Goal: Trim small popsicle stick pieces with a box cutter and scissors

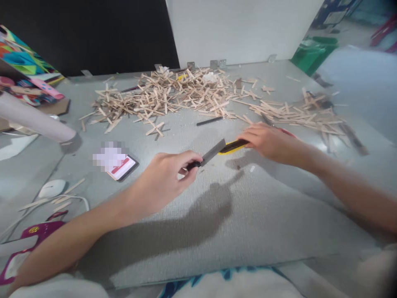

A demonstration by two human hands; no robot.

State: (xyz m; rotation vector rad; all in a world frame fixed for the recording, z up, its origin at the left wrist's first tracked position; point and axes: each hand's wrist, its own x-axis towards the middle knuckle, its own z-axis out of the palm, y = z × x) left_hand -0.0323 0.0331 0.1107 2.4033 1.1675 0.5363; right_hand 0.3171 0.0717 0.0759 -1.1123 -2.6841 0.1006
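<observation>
My right hand (262, 140) grips a yellow and black snap-off utility knife (232, 146), held a little above the table and pointing left. A grey blade (214, 152) spans the space between both hands; whether it still joins the knife's body I cannot tell. Between thumb and forefinger my left hand (167, 178) pinches a small black plastic piece (194, 165) at the blade's left end. On the table just beyond lies a thin dark strip (209, 121). Behind my right hand shows part of a red-handled tool (287, 132), its kind unclear.
A wide heap of wooden sticks (173, 93) runs along the back, with more sticks (297, 114) at right. To the left are a phone (127, 167), a white mouse (52, 188), a paper roll (37, 118) and a purple object (43, 231). A green bin (313, 56) stands beyond the table.
</observation>
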